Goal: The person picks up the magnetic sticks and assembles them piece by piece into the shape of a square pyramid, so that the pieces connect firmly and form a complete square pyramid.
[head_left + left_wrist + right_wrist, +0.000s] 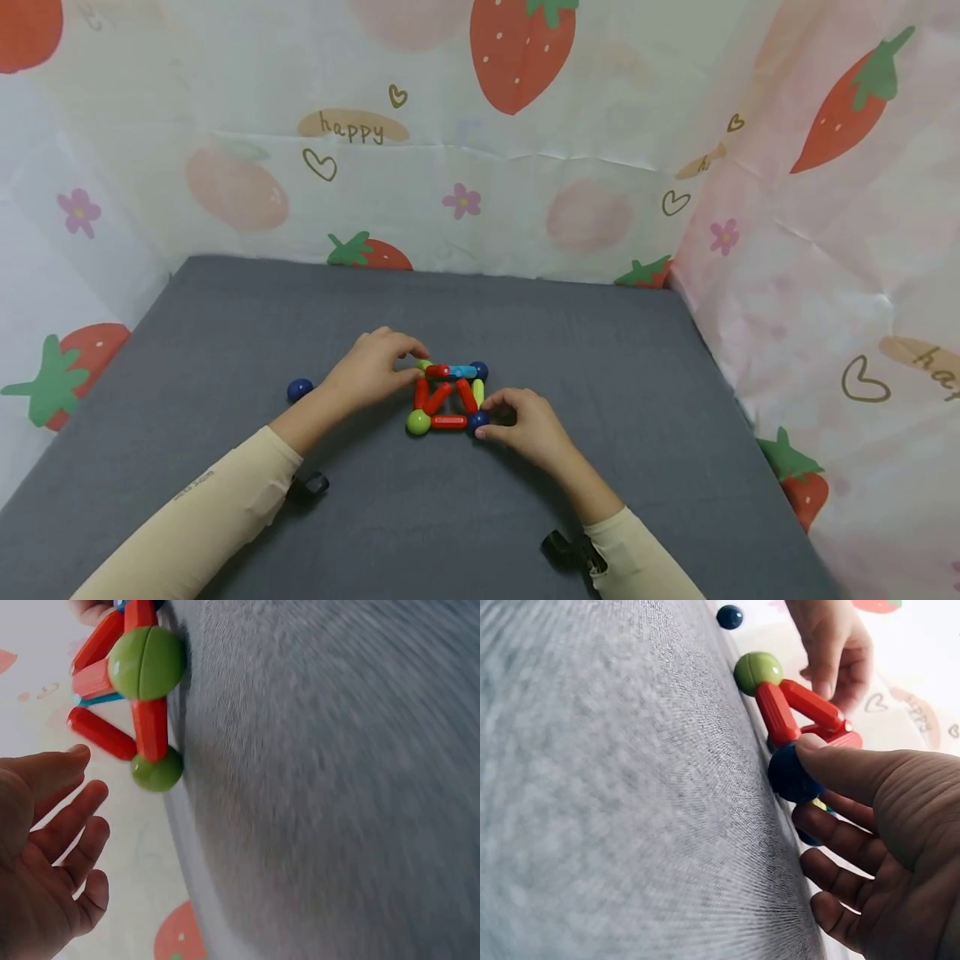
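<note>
A small frame of magnetic rods and balls stands on the grey cloth. Its front edge is a red rod (448,422) between a green ball (418,422) and a blue ball (791,772). More red rods rise at a slant from these front balls. Along the back, a red rod and a light-blue rod (462,372) lie near another blue ball (480,370). My right hand (528,427) pinches the front blue ball between thumb and finger. My left hand (56,840) is beside the back-left green ball (157,769), fingers loosely bent and apart from the rods.
A loose blue ball (300,390) lies left of the frame, beside my left forearm. Black straps (307,487) sit at both wrists. The grey table (420,525) is bounded by a fruit-printed curtain (465,150) at the back and sides.
</note>
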